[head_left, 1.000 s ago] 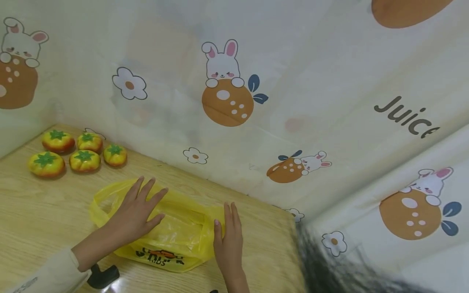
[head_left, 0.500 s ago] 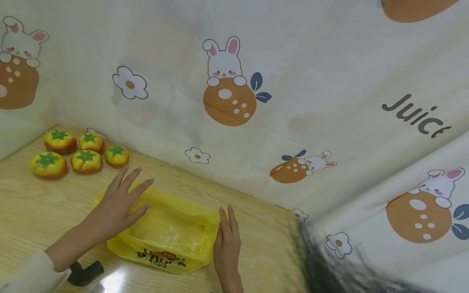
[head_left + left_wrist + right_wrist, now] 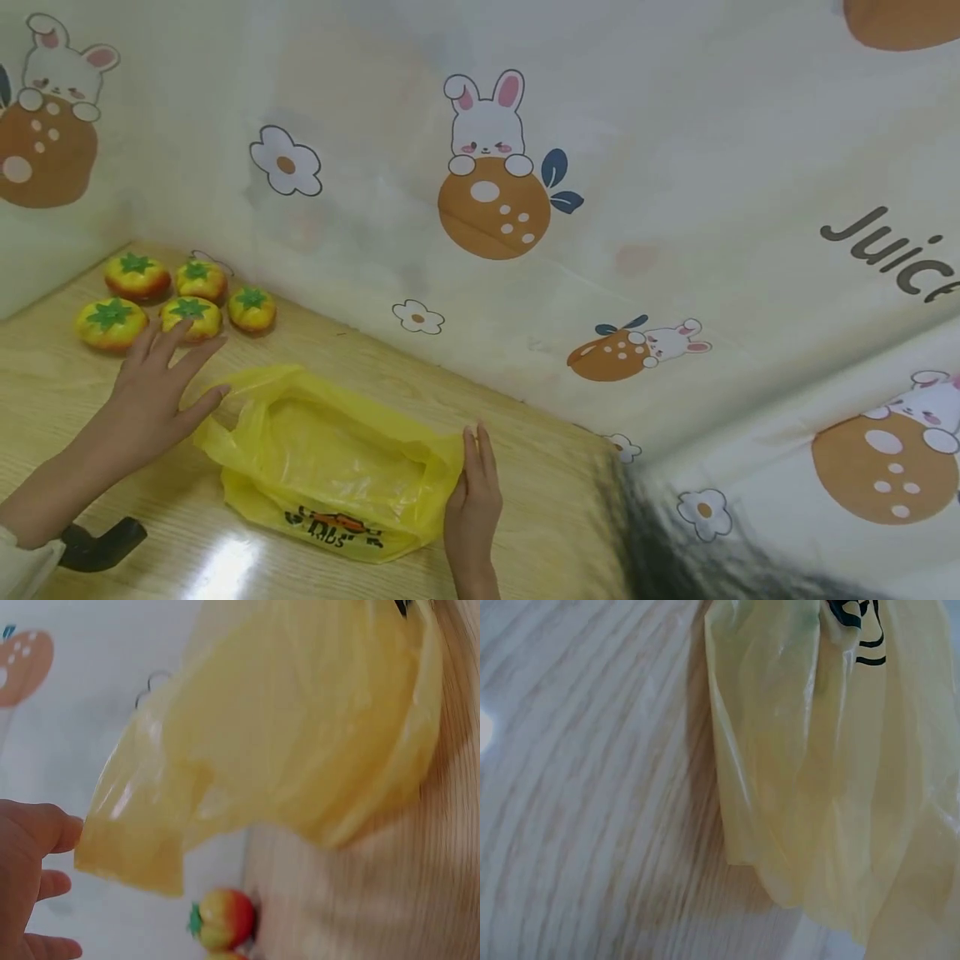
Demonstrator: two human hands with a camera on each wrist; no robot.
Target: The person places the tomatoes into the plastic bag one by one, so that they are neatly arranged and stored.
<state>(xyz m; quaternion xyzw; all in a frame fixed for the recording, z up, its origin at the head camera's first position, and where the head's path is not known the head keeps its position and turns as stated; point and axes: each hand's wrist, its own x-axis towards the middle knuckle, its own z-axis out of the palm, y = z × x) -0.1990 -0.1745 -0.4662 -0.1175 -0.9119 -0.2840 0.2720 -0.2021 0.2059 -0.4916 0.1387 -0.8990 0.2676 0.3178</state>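
Note:
A yellow plastic bag (image 3: 337, 467) with black and orange print lies on the table, its mouth facing up. My right hand (image 3: 474, 500) is at the bag's right end and appears to pinch its edge; the thumb is partly hidden there. To the left of the bag, my left hand (image 3: 153, 396) hangs over the table with fingers spread, holding nothing. Its fingertips overlap the front row of yellow-red fruits with green star-shaped tops, like tomatoes or persimmons; the nearest fruit (image 3: 198, 321) is partly covered. In the left wrist view the thumb appears near the bag's handle (image 3: 135, 847).
Other fruits, such as the leftmost one (image 3: 111, 323), cluster at the table's back left corner. A pale curtain with rabbit prints (image 3: 360, 167) hangs behind the wooden table (image 3: 390, 367). A black curved object (image 3: 101, 546) shows beside my left forearm.
My left hand has moved left from over the bag toward the fruits. My right hand has stayed at the bag's right end. The head view has shifted slightly.

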